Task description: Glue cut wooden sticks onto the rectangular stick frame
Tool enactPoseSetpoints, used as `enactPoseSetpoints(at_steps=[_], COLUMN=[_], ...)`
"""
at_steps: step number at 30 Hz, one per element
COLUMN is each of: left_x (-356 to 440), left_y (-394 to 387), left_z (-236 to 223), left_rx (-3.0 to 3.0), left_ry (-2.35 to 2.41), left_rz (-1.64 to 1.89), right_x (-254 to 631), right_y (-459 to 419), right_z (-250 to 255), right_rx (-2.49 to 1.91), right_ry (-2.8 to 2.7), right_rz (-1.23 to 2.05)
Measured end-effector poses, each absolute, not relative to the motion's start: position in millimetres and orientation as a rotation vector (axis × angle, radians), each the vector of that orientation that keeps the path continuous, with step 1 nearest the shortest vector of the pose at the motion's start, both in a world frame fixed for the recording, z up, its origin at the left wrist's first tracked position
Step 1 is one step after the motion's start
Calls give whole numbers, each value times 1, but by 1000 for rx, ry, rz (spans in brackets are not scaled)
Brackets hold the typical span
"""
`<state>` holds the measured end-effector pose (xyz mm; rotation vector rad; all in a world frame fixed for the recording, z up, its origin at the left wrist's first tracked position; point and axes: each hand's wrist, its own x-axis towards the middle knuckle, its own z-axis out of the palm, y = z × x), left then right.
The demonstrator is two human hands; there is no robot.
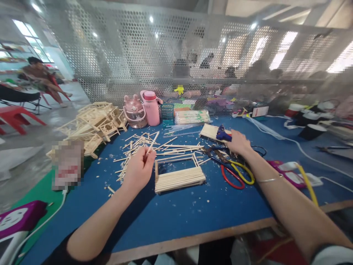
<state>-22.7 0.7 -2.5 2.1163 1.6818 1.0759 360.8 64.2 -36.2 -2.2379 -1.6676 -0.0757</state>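
Observation:
Between the thumb and fingers of my left hand [140, 166] a thin wooden stick [153, 142] is pinched, pointing up. Just right of that hand lies a small wooden frame [180, 179], its near part covered with a row of sticks and its far part open. My right hand [239, 142] is closed around a blue glue gun [223, 134], farther back on the table. Behind the glue gun sits a slatted wooden piece [211, 131], partly hidden by it. Scissors with red and yellow handles [234, 177] lie under and beside my right wrist.
Loose sticks [143, 147] are scattered over the blue table [176, 217]. Finished-looking wooden frames [96, 125] are piled at left. A pink bottle [151, 108], a pink jar [134, 112] and packaged sticks [192, 117] stand before a perforated screen [124, 48]. A white cable [311, 154] runs at right.

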Motion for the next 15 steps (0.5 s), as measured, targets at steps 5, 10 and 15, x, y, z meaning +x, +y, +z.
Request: enactPoseSetpoints(at_steps=[5, 10, 15], left_x=[-35, -32, -25], left_y=[6, 0, -7], left_z=[-19, -24, -28], left_rx=[2033, 2047, 2081], left_ry=[1705, 1633, 1535], left_rz=[966, 868, 800], right_x=[369, 375, 391], right_y=[79, 83, 83], right_z=[-44, -37, -22], right_rx=[-2276, -2222, -2058], right_ry=[-1731, -1771, -1744], right_rz=[-29, 54, 315])
